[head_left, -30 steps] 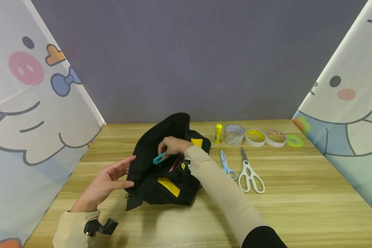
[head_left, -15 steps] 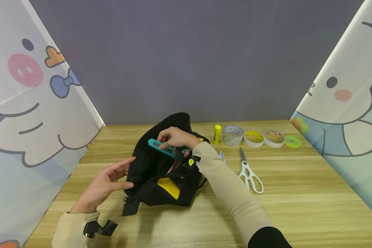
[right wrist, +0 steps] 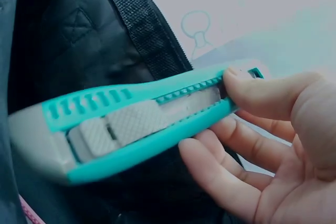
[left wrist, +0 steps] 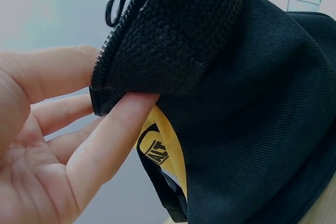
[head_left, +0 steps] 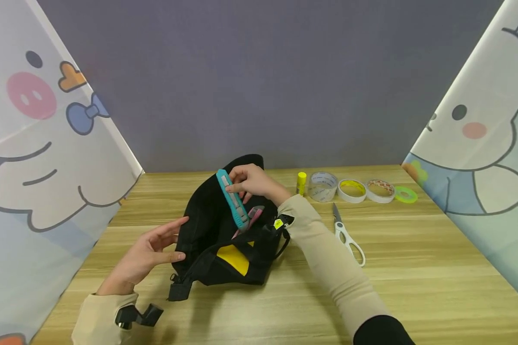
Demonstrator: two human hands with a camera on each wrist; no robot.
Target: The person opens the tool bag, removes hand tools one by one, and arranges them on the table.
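A black tool bag (head_left: 196, 225) with yellow patches stands with its mouth spread, a zipper along its edge. My left hand (head_left: 144, 254) pinches the left edge of that mouth; the left wrist view shows its fingers (left wrist: 113, 140) against the zippered fabric (left wrist: 157, 51). Above the opening, my right hand (head_left: 256, 183) holds a turquoise and grey utility knife (head_left: 233, 201) by one end, between thumb and fingers. The knife (right wrist: 131, 124) slants with its grey end down toward the bag's inside. A pink and grey item (head_left: 254, 214) shows within the bag, partly hidden by the knife.
Along the back right stand a yellow glue stick (head_left: 301, 183), a clear tape roll (head_left: 323, 191), two white-sided tape rolls (head_left: 351, 197) and a green tape ring (head_left: 406, 194). White-handled scissors (head_left: 349, 244) lie right of my right sleeve (head_left: 328, 258). Printed panels flank the wooden table (head_left: 436, 287).
My right hand has lifted the utility knife up from inside the bag and turned it steeper. The right sleeve now covers the light blue scissors. My left hand keeps its place.
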